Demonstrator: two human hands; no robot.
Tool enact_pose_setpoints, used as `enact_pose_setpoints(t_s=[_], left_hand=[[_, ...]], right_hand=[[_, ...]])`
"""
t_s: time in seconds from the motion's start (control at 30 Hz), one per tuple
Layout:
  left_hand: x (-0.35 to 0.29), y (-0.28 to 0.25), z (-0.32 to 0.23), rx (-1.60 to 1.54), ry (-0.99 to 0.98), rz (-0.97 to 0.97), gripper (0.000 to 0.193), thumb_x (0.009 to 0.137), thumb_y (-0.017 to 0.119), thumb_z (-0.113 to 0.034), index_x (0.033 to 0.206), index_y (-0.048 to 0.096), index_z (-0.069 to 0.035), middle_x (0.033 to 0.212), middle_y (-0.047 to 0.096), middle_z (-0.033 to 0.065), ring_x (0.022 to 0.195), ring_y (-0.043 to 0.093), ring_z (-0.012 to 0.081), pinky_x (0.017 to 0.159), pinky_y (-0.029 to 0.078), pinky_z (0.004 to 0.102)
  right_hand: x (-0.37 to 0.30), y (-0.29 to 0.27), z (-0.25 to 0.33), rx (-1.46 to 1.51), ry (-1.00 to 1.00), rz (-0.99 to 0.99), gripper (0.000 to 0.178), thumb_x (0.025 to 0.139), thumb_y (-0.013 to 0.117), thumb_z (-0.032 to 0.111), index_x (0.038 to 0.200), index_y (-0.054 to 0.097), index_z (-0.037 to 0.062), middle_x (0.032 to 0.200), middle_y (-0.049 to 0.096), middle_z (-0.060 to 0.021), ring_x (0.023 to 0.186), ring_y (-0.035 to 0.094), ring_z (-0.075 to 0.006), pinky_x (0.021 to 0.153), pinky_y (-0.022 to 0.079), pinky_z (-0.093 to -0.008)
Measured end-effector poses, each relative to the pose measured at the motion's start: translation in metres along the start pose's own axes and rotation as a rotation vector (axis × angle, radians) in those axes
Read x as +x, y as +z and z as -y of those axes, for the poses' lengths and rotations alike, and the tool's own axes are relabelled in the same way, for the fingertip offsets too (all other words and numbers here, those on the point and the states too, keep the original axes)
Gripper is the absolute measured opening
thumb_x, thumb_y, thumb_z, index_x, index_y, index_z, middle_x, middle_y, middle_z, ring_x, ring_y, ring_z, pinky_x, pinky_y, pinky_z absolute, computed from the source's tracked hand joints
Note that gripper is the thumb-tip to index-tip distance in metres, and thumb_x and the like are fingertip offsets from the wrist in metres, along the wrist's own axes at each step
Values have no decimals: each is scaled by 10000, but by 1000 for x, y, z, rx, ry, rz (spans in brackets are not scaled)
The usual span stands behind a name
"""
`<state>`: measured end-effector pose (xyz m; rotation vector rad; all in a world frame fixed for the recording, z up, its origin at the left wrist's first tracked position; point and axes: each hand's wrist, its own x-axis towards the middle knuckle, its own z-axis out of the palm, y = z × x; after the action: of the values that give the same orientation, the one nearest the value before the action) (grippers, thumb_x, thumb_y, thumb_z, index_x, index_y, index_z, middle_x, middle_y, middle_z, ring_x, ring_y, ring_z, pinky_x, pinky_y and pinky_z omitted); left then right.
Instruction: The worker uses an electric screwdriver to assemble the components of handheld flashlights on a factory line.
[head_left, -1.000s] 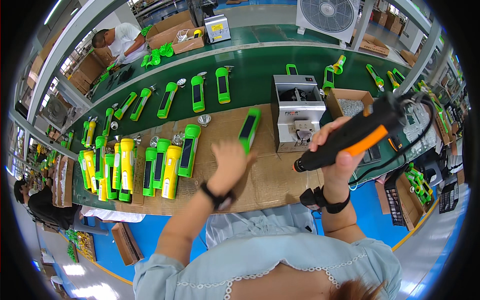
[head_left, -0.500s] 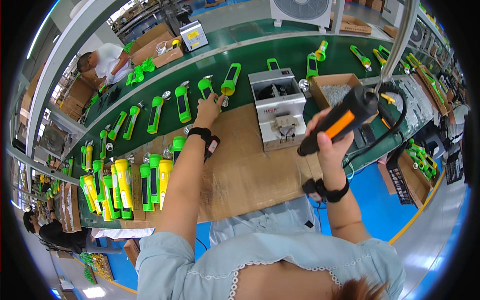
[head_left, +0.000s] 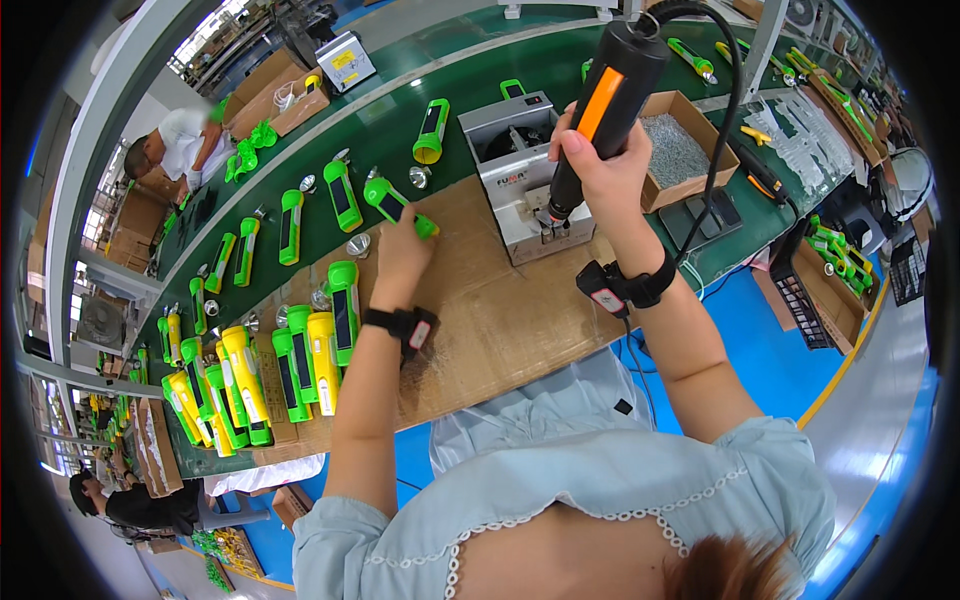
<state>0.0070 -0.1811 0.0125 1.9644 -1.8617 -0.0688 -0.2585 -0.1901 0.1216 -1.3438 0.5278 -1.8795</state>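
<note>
My right hand [head_left: 612,172] is wrapped round a black electric screwdriver [head_left: 610,95] with an orange stripe. Its tip points down at the front outlet of a grey metal screw feeder [head_left: 540,185]. My left hand [head_left: 403,252] is closed on the lower end of a green flashlight [head_left: 388,198] with a dark panel, at the far edge of the cardboard sheet [head_left: 480,300]. Beside it lie a silver reflector head [head_left: 418,177] and another reflector [head_left: 358,244]. A green flashlight with its open yellow end [head_left: 430,135] stands farther back.
Green and yellow flashlights [head_left: 240,375] are bunched at the left. More lie along the green belt [head_left: 270,190]. Right of the feeder sits a carton of small screws [head_left: 675,150]; beyond it lies a second screwdriver [head_left: 762,175]. A co-worker [head_left: 180,150] sits across the belt.
My right hand has carried the screwdriver up and left to the feeder's outlet. My left hand has drawn the green flashlight nearer, onto the cardboard's edge. The view has shifted.
</note>
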Motion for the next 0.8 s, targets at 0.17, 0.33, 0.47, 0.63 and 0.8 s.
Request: enact_pose_setpoints(t_s=[0.17, 0.33, 0.47, 0.63, 0.8], left_hand=[[-83, -29, -50, -14, 11, 142, 441, 705, 696, -212, 1105, 515, -170, 868, 550, 243, 771, 585, 416, 651, 499, 444], [-150, -68, -86, -194, 5, 506, 475, 659, 719, -136, 1094, 530, -124, 899, 551, 196, 823, 575, 379, 663, 489, 428], [-165, -67, -90, -102, 358, 245, 414, 625, 720, -80, 1010, 571, -99, 936, 545, 135, 914, 537, 329, 781, 446, 405], [-154, -37, -78, -203, 462, 159, 434, 660, 727, -180, 1035, 551, -51, 947, 544, 118, 909, 517, 319, 816, 400, 421], [-165, -15, -88, -148, 281, 21, 459, 695, 709, -281, 1066, 551, -62, 944, 546, 110, 881, 520, 313, 783, 396, 396]], right_hand=[[0, -1, -1, -100, 62, 80, 337, 691, 778, 155, 880, 541, 6, 718, 569, 1, 628, 508, -57, 569, 424, -214], [-17, -4, 21, -10, 187, 235, 377, 793, 655, 293, 936, 506, -22, 695, 561, -109, 583, 553, -175, 541, 464, -285], [-49, -5, 33, 102, 189, 273, 579, 731, 693, 438, 982, 465, -31, 688, 520, -121, 592, 549, -206, 533, 469, -300], [-84, 8, 39, 327, 186, 287, 580, 726, 728, 354, 1048, 487, -64, 701, 584, -114, 595, 577, -164, 551, 479, -271], [-105, 15, 31, 344, 133, 266, 613, 705, 759, 322, 1058, 462, -81, 741, 566, -104, 641, 593, -186, 537, 501, -283]])
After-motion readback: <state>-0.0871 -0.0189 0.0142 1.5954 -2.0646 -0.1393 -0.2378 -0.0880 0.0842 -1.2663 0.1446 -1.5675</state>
